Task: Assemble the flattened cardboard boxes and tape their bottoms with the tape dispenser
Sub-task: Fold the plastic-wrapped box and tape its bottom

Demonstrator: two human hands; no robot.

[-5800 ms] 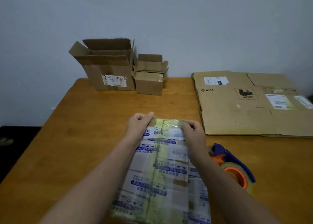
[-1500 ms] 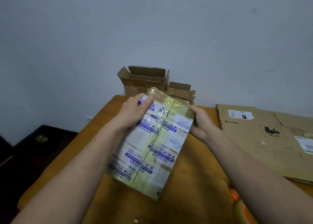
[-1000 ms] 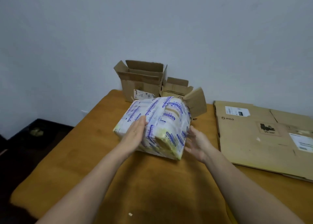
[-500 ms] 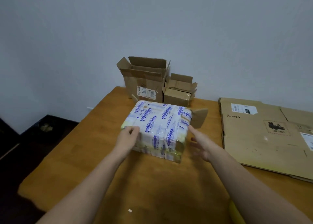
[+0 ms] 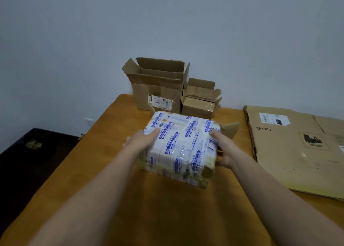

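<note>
Right hand (image 5: 224, 150) now touching, glossy tape-wrapped box (image 5: 181, 145)

The table's (image 5: 111, 162) far edge is being blocked by two open boxes (image 5: 158, 95), its right by flattened cardboard (image 5: 294, 152); passage is being left beside the taped box's (image 5: 180, 145) left.

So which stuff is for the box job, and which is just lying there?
Job: white tape-wrapped cardboard box with blue print, left hand, right hand, flat brown cardboard sheet.
Lying about: big open brown cardboard box, small open brown cardboard box.
</note>
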